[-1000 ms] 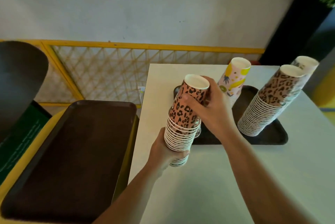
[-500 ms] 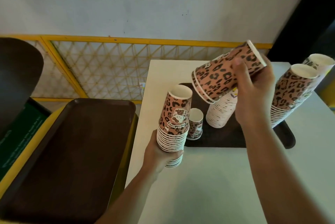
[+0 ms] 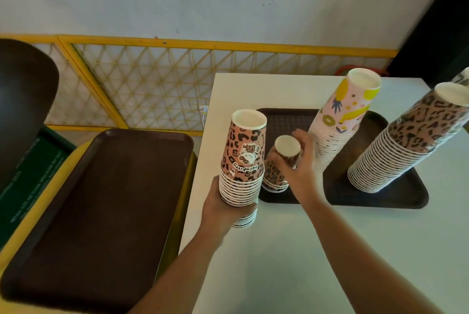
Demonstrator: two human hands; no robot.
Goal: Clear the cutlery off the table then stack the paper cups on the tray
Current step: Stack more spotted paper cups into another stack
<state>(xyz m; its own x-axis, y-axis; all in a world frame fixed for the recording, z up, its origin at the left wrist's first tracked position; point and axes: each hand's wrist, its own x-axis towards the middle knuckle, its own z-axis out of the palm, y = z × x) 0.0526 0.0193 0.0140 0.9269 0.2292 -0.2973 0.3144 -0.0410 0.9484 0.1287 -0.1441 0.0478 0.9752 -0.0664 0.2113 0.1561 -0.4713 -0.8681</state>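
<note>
My left hand (image 3: 223, 214) grips the lower part of a leopard-print stack of upside-down paper cups (image 3: 243, 158), held at the white table's left edge. My right hand (image 3: 300, 169) wraps around a short leopard-print cup stack (image 3: 278, 169) standing at the front left of the dark brown tray (image 3: 380, 197). On the same tray stand a tall stack topped by a pink-and-yellow fruit cup (image 3: 342, 115) and, to the right, a tall leaning leopard-print stack (image 3: 406, 141). No cutlery is visible.
The white table (image 3: 330, 250) ends at its left edge beside a second, bare brown tray (image 3: 101, 199) on a yellow stand. A yellow lattice fence (image 3: 152, 85) and a white wall lie behind. A dark rounded object (image 3: 22, 100) is at far left.
My right hand held a few leopard cups in the air; now it is down on the tray, closed around the short stack. The left hand keeps its stack nearly still.
</note>
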